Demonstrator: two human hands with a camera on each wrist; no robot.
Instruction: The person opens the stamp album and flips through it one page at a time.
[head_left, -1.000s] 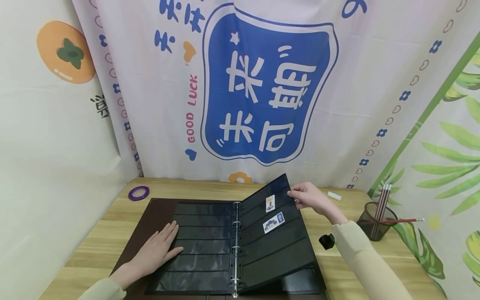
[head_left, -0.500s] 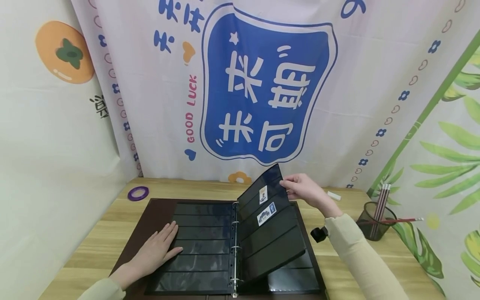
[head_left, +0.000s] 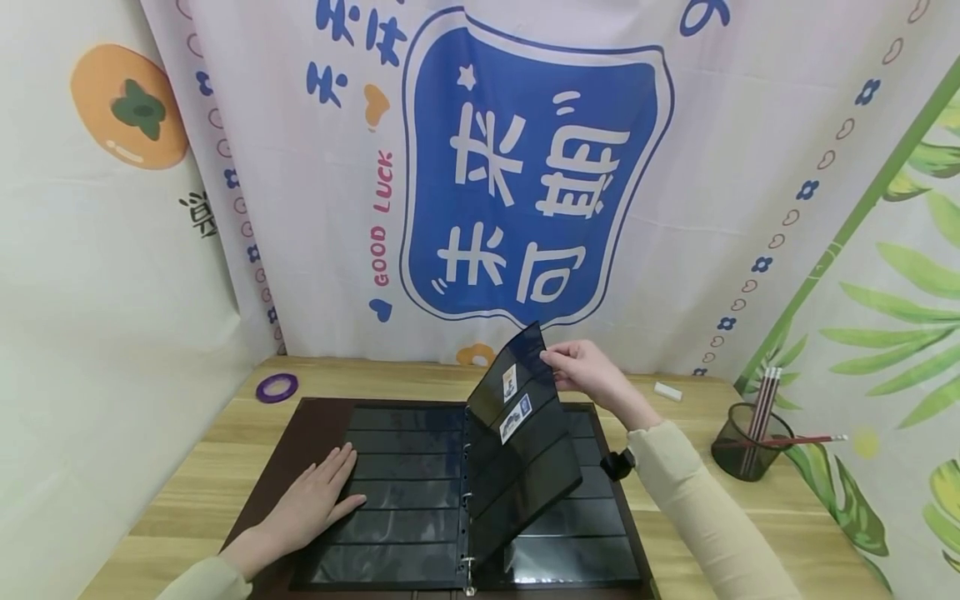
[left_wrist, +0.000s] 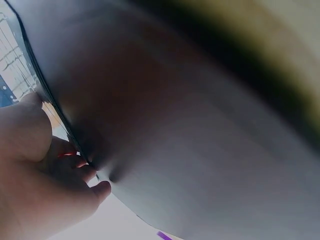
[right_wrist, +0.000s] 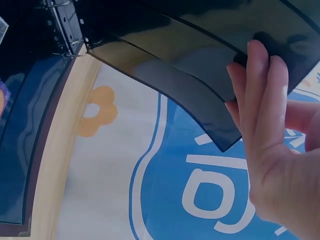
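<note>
An open stamp album, its brown cover [head_left: 296, 446] showing at the left, lies on the wooden table. My left hand [head_left: 311, 500] rests flat across the cover and the outer edge of the black left page [head_left: 405, 517]. With thumb and fingers, my right hand [head_left: 588, 375] pinches the outer edge of a black pocket page [head_left: 525, 475] near its upper corner. This page stands raised and tilted from the ring spine [head_left: 470, 575]. Two stamps sit in its upper pockets, a yellowish one [head_left: 510, 383] and a bluish one [head_left: 516, 419]. In the right wrist view the raised page [right_wrist: 200, 65] bends.
Another black page [head_left: 577, 558] lies flat beneath the raised one. A purple tape roll [head_left: 264, 389] is at the back left, a white eraser [head_left: 667, 392] at the back right. A mesh cup [head_left: 729, 458] with several pencils stands at right, before a printed cloth [head_left: 322, 250].
My right hand has moved left and up with the page, raising it more steeply and uncovering more of the page beneath. The left hand has stayed in place.
</note>
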